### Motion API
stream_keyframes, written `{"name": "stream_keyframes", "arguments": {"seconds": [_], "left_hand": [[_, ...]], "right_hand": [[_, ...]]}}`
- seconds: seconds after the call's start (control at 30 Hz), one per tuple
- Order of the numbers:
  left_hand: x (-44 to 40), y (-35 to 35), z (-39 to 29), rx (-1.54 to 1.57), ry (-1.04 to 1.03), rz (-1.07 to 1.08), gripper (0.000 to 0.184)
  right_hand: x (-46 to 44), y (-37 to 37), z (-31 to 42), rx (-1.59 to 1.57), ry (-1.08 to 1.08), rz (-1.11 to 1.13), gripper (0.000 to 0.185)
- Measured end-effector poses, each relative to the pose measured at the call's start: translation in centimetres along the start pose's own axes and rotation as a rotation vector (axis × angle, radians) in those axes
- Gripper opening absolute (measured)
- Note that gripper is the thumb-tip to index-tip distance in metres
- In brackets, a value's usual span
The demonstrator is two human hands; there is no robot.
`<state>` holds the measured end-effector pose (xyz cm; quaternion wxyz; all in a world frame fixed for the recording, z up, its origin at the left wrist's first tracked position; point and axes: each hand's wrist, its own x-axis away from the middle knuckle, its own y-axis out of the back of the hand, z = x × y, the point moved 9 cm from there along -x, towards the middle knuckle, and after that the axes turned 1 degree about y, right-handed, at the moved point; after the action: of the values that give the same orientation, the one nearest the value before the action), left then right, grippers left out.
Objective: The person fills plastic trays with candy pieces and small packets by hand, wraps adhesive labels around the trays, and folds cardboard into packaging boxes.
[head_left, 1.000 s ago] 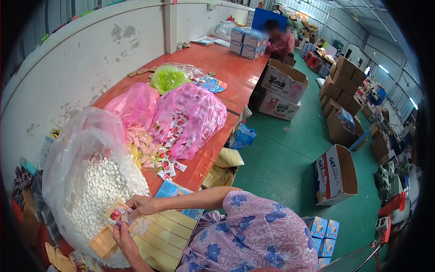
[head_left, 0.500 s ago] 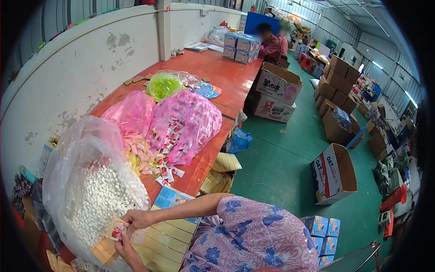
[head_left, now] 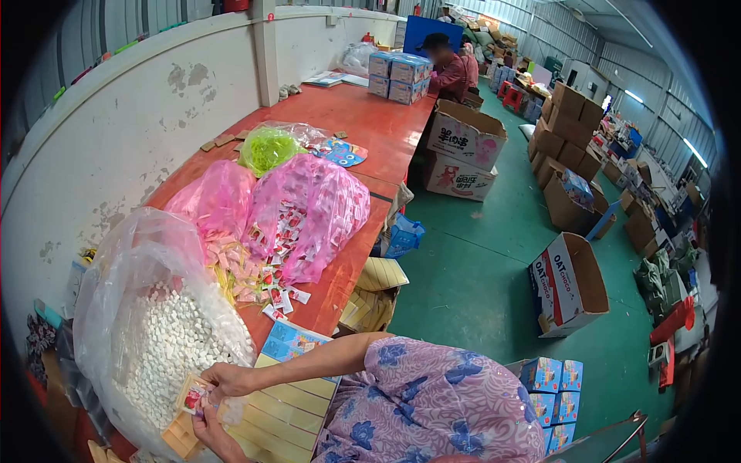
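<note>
A cream compartment tray [head_left: 182, 438] is held over the edge of the white-piece bag. My left hand [head_left: 218, 437] grips it from below, fingers closed. My right hand [head_left: 230, 381] is closed at its upper part, beside a small red-and-white packet [head_left: 191, 398] lying in that section. Whether the upper and lower sections are one piece I cannot tell. Close beyond the hands, a large clear plastic bag [head_left: 123, 262] lies open, full of small white pieces [head_left: 174, 339]. Under my right forearm lies a yellow lined sheet with a blue end [head_left: 282, 393].
On the red table [head_left: 332, 116] sit pink bags of packets [head_left: 316, 208], a bag of green strands [head_left: 270, 150] and stacked blue boxes [head_left: 409, 69]. An open carton [head_left: 567, 285] and more blue boxes [head_left: 544, 374] stand to the right. A co-worker [head_left: 448, 69] is at the far end.
The view has shifted slightly. Both hands stay at the tray, with the packet still in its upper part. The co-worker at the far end has shifted posture slightly.
</note>
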<state>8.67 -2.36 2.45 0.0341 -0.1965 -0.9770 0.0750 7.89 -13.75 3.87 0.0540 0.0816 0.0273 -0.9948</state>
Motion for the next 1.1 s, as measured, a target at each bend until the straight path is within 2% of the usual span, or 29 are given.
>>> {"name": "stream_keyframes", "arguments": {"seconds": [0.07, 0.17, 0.27, 0.37, 0.47, 0.57, 0.67, 0.77, 0.8, 0.83, 0.87, 0.9, 0.93, 0.97, 1.0, 1.03, 1.1], "left_hand": [[-0.4, -0.3, 0.2, 0.000, -0.031, 0.054, 0.028], [-0.2, -0.9, -0.3, -0.003, -0.055, 0.057, 0.027], [0.1, -0.8, -0.5, -0.035, -0.055, 0.040, 0.027], [-0.1, -0.1, -0.1, -0.121, -0.094, 0.028, 0.028], [0.2, 0.2, 0.2, -0.095, -0.086, -0.003, 0.027], [0.9, -0.7, -0.7, -0.047, -0.087, -0.011, 0.025], [0.9, -0.7, -0.9, -0.052, -0.040, 0.023, 0.025], [0.9, -1.0, -1.6, -0.214, -0.076, 0.046, 0.029], [1.2, -0.7, -2.0, -0.304, -0.092, 0.025, 0.030], [1.2, -0.7, -2.5, -0.276, -0.163, -0.006, 0.033], [1.1, -0.5, -2.5, -0.256, -0.225, -0.049, 0.035], [0.8, 0.2, -0.8, -0.194, -0.117, -0.031, 0.038], [0.9, -0.7, -1.4, -0.226, -0.114, -0.052, 0.039], [1.3, -1.2, -1.4, -0.118, -0.077, -0.054, 0.040], [1.5, -1.2, 0.0, 0.017, 0.063, -0.070, 0.034], [1.4, -0.7, 1.1, 0.004, 0.082, -0.065, 0.033], [2.0, -0.6, 1.8, 0.085, 0.158, -0.034, 0.030]], "right_hand": [[0.1, 0.3, -0.2, -0.154, -0.021, -0.033, 0.023], [0.3, 0.1, 0.7, -0.213, 0.033, -0.005, 0.023], [0.7, -0.1, 2.1, -0.241, 0.159, -0.031, 0.020], [0.1, -0.3, 0.4, -0.297, -0.008, 0.057, 0.021], [-0.3, -0.4, -0.9, -0.148, -0.049, 0.086, 0.024], [-0.5, -0.5, -0.5, -0.347, -0.034, -0.015, 0.025], [-0.4, -0.9, 1.1, -0.404, 0.073, -0.015, 0.024], [-2.1, 0.1, -0.8, -0.172, 0.115, 0.019, 0.025], [-1.4, 0.5, 0.4, -0.123, 0.030, 0.062, 0.025], [-1.5, 0.5, 0.1, -0.208, 0.053, 0.035, 0.022], [-1.6, 1.1, -0.8, -0.034, 0.014, -0.002, 0.017], [-1.6, 1.4, -1.4, -0.097, 0.018, -0.071, 0.014], [-1.0, 1.5, -0.6, -0.121, -0.050, -0.080, 0.012], [-1.9, 2.0, -3.4, -0.133, 0.111, -0.057, 0.009], [-1.7, 2.1, -3.1, -0.027, 0.045, -0.067, 0.010], [-1.4, 2.3, -2.6, 0.078, -0.022, -0.069, 0.014], [-0.2, 1.7, -2.2, -0.131, -0.315, -0.076, 0.028]]}}
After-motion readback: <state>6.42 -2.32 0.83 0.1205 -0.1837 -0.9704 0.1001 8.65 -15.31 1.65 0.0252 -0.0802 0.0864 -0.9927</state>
